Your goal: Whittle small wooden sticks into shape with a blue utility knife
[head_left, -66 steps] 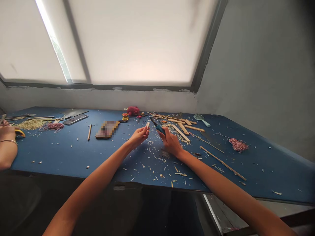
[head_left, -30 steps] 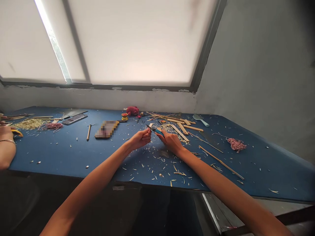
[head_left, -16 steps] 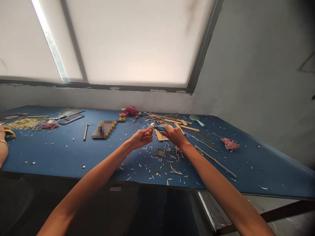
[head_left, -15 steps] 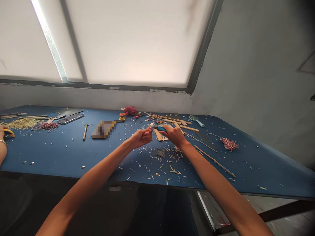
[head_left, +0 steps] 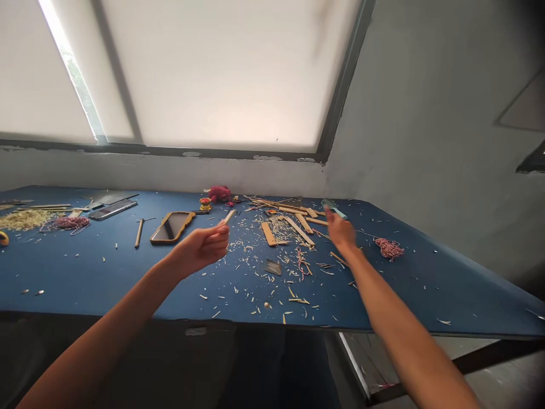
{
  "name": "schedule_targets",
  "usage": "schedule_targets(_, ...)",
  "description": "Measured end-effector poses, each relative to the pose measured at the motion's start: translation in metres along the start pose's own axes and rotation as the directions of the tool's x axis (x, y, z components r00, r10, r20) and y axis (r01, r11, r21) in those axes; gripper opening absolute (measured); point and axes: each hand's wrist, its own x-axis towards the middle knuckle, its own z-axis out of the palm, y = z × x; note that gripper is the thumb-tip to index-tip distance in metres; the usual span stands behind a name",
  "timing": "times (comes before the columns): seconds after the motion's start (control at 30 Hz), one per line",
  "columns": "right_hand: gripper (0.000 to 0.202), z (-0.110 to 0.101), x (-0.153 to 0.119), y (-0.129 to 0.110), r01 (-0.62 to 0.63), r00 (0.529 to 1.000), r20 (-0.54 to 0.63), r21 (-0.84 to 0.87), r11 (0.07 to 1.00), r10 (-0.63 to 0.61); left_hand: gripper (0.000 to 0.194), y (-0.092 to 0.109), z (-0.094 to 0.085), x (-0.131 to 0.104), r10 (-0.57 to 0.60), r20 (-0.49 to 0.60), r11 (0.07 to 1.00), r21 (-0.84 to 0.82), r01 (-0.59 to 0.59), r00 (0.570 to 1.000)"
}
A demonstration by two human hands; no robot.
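My left hand (head_left: 204, 250) is closed over the left-middle of the table, pinching a short pale wooden stick (head_left: 230, 217) that points up and right. To the right, my right hand (head_left: 342, 232) is smeared by motion near the pale green hairbrush (head_left: 339, 212). I cannot make out whether anything is in its fingers. Several flat wooden strips (head_left: 300, 230) and a wooden block (head_left: 268, 233) lie between my hands amid scattered shavings (head_left: 284, 228). A red-and-white string (head_left: 301, 264) and a small dark flat plate (head_left: 273, 267) are closer to me.
A phone (head_left: 172, 227) in a yellow-edged case, a thin wooden-handled tool (head_left: 138, 233) and a grey phone (head_left: 114, 209) lie to the left. A red plush toy (head_left: 219, 193) sits at the back. A bundle of red-and-white string (head_left: 389, 249) is at the right.
My hands have moved apart, the left going left with the stick and the right going right. The blue-handled tool seen in my right hand earlier no longer shows. The view has shifted slightly.
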Motion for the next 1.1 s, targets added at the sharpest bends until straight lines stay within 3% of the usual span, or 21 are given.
schedule_targets(0.07,0.082,-0.004,0.003,0.019,-0.136,0.989,-0.061,0.013,0.991,0.137,0.025,0.001,-0.007,-0.017,0.104,-0.051,0.994,-0.038,-0.106,0.993)
schedule_targets(0.17,0.076,0.003,0.007,0.022,-0.197,0.977,-0.073,0.055,0.979,0.2,0.024,-0.003,-0.014,-0.017,0.06,-0.082,0.998,-0.021,-0.062,0.995)
schedule_targets(0.27,0.072,0.011,0.007,0.013,-0.18,0.982,-0.048,0.083,0.98,0.184,0.021,-0.004,-0.012,0.001,0.016,-0.048,1.0,0.009,-0.015,0.999)
schedule_targets(0.37,0.072,0.013,0.006,0.006,-0.162,0.985,-0.049,0.083,0.983,0.167,0.024,0.001,-0.002,0.03,0.052,-0.012,0.999,-0.009,-0.052,0.999)
schedule_targets(0.47,0.07,0.013,0.003,-0.006,-0.107,0.993,-0.045,0.07,0.992,0.11,0.028,-0.001,0.005,0.066,0.031,0.032,0.995,0.091,-0.034,0.999)
schedule_targets(0.63,0.063,0.021,-0.008,-0.044,0.109,0.994,0.026,0.037,0.993,-0.11,0.029,-0.026,0.0,0.114,0.004,0.046,0.983,0.183,-0.012,0.999)
schedule_targets(0.8,0.061,0.027,-0.017,-0.068,0.258,0.96,0.106,0.026,0.966,-0.259,0.032,-0.037,-0.019,0.117,0.041,0.033,0.973,0.227,-0.047,0.999)
schedule_targets(1.1,0.064,0.029,-0.018,-0.066,0.275,0.953,0.133,0.008,0.961,-0.274,0.027,-0.024,-0.032,0.117,0.168,0.044,0.95,0.26,-0.174,0.985)
